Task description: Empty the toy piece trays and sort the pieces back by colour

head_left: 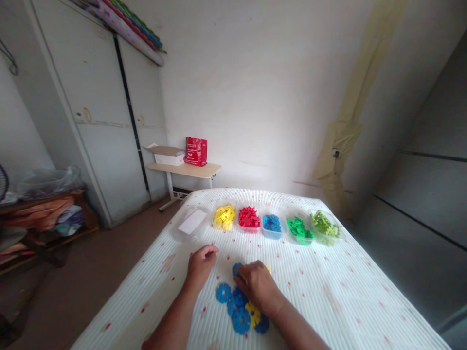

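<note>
Blue notched discs (241, 320) and a yellow notched disc (253, 313) lie in a loose, overlapping group near the front of the table. My right hand (258, 286) is over the top of this group, its fingers closed on a blue disc (237, 269) at its fingertips. A bit of yellow shows just behind that hand. To the left of the discs, my left hand (202, 262) is held with the thumb and fingers pressed together; whatever it may hold is too small or hidden to name.
Across the table (314, 301) stand clear tubs of yellow (224, 217), red (249, 218), blue (272, 222), green (299, 228) and light green pieces (324, 224). A clear container with a white card (192, 221) lies left. Behind, a side table holds a red bag (196, 151).
</note>
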Demonstrator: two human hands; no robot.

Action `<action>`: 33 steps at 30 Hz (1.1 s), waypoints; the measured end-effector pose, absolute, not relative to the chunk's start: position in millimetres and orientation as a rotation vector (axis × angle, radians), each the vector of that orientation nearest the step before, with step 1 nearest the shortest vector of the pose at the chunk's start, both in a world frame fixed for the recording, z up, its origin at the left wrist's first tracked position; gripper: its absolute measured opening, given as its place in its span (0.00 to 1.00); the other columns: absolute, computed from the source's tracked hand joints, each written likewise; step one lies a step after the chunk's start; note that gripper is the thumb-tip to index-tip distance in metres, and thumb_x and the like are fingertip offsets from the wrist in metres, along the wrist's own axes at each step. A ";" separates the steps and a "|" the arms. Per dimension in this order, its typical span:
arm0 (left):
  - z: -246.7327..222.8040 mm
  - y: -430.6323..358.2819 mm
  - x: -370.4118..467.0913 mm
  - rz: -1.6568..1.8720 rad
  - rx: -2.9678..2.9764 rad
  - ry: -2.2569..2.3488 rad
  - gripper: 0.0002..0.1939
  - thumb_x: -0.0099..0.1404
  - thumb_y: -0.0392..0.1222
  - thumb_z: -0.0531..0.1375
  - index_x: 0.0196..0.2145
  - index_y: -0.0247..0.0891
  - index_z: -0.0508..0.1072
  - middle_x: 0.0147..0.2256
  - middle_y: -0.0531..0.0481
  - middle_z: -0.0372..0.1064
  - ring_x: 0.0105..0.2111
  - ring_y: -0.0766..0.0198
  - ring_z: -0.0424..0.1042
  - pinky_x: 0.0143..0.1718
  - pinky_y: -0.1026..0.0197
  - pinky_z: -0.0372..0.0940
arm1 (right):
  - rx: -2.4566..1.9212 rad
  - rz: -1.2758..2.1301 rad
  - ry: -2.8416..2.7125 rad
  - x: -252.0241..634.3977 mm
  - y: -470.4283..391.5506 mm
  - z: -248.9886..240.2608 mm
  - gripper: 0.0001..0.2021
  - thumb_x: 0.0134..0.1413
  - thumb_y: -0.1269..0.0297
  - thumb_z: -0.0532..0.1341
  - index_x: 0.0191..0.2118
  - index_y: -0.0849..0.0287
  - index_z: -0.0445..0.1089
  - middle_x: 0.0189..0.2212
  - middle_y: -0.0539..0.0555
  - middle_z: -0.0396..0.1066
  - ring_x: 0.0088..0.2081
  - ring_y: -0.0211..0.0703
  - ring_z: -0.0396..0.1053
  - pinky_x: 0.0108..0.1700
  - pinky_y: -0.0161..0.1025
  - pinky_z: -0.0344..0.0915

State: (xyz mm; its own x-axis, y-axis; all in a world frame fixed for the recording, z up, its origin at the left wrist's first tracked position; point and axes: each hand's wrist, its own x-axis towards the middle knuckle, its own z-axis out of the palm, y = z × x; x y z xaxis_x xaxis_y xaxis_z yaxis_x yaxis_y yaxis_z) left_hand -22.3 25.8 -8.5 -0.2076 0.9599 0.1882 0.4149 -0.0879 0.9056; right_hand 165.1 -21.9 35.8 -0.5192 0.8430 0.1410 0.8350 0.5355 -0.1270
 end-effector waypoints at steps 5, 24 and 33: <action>-9.6 26.0 -22.5 1.279 1.499 1.645 0.13 0.50 0.44 0.54 0.28 0.36 0.75 0.23 0.51 0.73 0.23 0.64 0.70 0.24 0.66 0.63 | -1.549 0.145 -2.413 170.3 -19.1 33.7 0.10 0.59 0.64 0.52 0.32 0.59 0.69 0.27 0.53 0.74 0.28 0.39 0.71 0.29 0.32 0.54; -11.1 26.4 -22.9 1.311 1.572 1.694 0.10 0.51 0.41 0.54 0.26 0.37 0.75 0.20 0.54 0.72 0.23 0.64 0.70 0.24 0.65 0.63 | -1.728 -0.232 -1.874 261.8 51.3 64.0 0.17 0.60 0.61 0.46 0.34 0.62 0.70 0.31 0.58 0.73 0.31 0.42 0.71 0.32 0.33 0.57; 1.9 16.3 5.0 1.199 1.866 1.662 0.10 0.54 0.36 0.54 0.30 0.37 0.75 0.33 0.48 0.75 0.36 0.61 0.70 0.43 0.59 0.62 | -1.938 -0.068 -1.830 297.8 21.0 5.1 0.17 0.58 0.61 0.46 0.29 0.58 0.69 0.26 0.54 0.73 0.28 0.40 0.69 0.28 0.32 0.53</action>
